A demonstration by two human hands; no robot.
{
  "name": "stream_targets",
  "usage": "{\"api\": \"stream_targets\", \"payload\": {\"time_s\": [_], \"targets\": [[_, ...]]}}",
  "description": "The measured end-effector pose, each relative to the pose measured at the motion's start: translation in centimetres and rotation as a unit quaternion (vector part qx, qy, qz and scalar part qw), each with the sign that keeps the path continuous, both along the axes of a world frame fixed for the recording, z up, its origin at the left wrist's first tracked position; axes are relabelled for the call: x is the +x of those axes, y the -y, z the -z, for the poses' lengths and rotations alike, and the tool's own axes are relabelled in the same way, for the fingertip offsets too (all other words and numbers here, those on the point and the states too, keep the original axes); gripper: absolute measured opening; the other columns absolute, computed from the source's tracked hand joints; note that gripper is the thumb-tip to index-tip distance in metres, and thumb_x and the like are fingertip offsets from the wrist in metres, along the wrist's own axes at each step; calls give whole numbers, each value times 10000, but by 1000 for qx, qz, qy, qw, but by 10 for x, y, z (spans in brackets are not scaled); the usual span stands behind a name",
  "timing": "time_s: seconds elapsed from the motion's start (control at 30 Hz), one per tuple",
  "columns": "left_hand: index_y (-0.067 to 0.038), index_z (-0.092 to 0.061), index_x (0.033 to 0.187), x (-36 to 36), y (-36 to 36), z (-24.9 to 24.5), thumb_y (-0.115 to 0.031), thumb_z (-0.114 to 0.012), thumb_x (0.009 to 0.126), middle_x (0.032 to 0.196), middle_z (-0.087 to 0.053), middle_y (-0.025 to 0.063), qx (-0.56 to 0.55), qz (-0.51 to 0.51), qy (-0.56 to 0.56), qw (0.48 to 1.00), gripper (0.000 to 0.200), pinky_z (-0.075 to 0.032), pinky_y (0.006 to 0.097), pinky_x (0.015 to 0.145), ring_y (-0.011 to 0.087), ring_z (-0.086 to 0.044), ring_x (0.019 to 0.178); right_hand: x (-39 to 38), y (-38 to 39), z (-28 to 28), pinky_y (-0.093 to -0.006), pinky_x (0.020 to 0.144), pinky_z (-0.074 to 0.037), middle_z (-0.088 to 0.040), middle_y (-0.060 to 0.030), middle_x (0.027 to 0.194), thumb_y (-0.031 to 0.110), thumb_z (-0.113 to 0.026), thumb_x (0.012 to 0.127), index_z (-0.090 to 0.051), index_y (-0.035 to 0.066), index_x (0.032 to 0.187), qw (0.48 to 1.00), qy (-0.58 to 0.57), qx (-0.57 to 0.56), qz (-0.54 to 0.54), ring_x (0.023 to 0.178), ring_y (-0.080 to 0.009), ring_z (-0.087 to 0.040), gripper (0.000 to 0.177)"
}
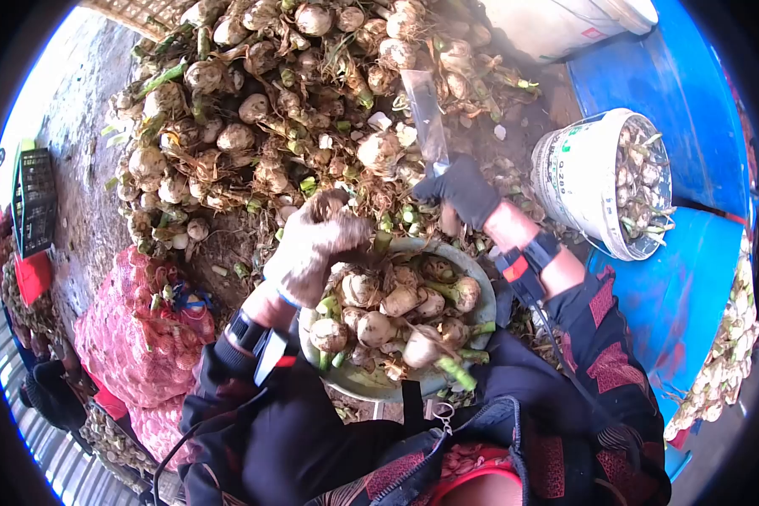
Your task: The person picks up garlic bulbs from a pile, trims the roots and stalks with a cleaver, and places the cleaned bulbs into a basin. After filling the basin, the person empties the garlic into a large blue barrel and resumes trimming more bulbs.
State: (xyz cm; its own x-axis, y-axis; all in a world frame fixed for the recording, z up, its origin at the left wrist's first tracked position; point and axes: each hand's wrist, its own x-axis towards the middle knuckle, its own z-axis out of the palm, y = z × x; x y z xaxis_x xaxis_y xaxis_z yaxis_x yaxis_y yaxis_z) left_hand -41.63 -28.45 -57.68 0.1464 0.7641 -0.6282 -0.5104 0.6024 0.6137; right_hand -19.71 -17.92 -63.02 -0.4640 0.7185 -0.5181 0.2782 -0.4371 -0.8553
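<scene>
My right hand [464, 192], in a dark glove, grips a knife [427, 114] with a broad blade pointing away from me over the ground. My left hand [316, 249], in a dirty pale glove, is over the far left rim of a basin [481, 274]. Motion smears its fingers, so whether they hold anything cannot be made out. Garlic bulbs [375, 329] with cut green stems lie in the basin at my lap. One garlic bulb [423, 346] near its right side is blurred. Beyond both hands spreads a large heap of untrimmed garlic [236, 135] with roots and stalks.
A white bucket [557, 181] holding stem pieces stands at right, beside blue barrels [675, 295]. Pink mesh sacks [143, 337] of garlic stand at left. A black crate [34, 202] and another person [51, 396] are at far left. Another white bucket [557, 25] is at the top right.
</scene>
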Motion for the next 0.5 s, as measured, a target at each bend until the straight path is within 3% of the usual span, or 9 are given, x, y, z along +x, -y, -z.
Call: {"api": "stream_targets", "payload": {"time_s": [0.1,0.17,0.2,0.23,0.3,0.37,0.43,0.47,0.5], "targets": [[-88,-500,1160,4,-9,26,-143,-645,802,971,-615,71,-29,-46,110,992,391,-489,378,756,207,-603,862,-11,20,-19,-271,532,-407,-516,7,620,201,-759,671,-564,39,717,995,-29,89,-31,573,-95,-499,258],[-106,-502,1192,17,-19,13,-188,-620,813,1029,-600,66,62,-124,195,971,405,-462,374,791,202,-572,930,-20,32,-38,-278,555,-412,-516,14,643,256,-764,688,-554,51,732,997,-4,-19,-75,612,-85,-494,296],[-79,-485,1223,11,-23,19,-202,-605,810,1083,-584,63,91,-112,149,978,448,-456,360,791,201,-553,948,-20,36,-35,-280,555,-410,-517,13,642,298,-759,706,-551,58,728,982,-43,124,-139,610,-77,-474,319],[-79,-485,1223,9,-21,22,-202,-605,810,1083,-584,63,93,-113,148,978,448,-456,360,791,201,-553,948,-23,40,-34,-298,574,-443,-564,-16,635,219,-765,685,-568,20,746,983,-9,111,-146,615,-92,-516,286],[-51,-535,1050,12,-20,9,-112,-607,801,964,-599,42,73,-175,165,968,267,-485,365,751,172,-568,892,-22,41,-48,-327,566,-453,-593,-74,650,243,-750,691,-580,17,759,969,4,189,-161,600,-149,-569,292],[-21,-525,1056,5,-15,6,-105,-617,796,973,-602,75,98,-156,167,969,288,-503,350,705,192,-590,857,-18,38,-58,-342,559,-459,-591,-104,659,237,-737,687,-586,20,762,958,34,234,-160,601,-203,-587,274],[-5,-507,1074,3,-9,1,-123,-630,794,969,-599,118,121,-124,55,983,328,-512,314,639,213,-611,807,-15,35,-69,-357,552,-465,-590,-134,668,230,-725,684,-591,24,764,946,67,276,-158,602,-257,-605,258],[-11,-525,1071,2,-7,-5,-150,-654,784,968,-595,139,63,-125,67,988,344,-519,288,618,227,-623,773,-15,32,-74,-368,543,-468,-579,-143,666,211,-713,673,-591,30,757,919,73,354,-158,609,-295,-596,235],[-28,-524,1083,-14,0,-3,-166,-658,784,963,-596,128,96,20,54,994,355,-522,310,712,242,-617,855,-16,31,-77,-380,534,-470,-569,-153,664,193,-702,662,-591,36,750,887,77,428,-157,615,-334,-587,212]]}}
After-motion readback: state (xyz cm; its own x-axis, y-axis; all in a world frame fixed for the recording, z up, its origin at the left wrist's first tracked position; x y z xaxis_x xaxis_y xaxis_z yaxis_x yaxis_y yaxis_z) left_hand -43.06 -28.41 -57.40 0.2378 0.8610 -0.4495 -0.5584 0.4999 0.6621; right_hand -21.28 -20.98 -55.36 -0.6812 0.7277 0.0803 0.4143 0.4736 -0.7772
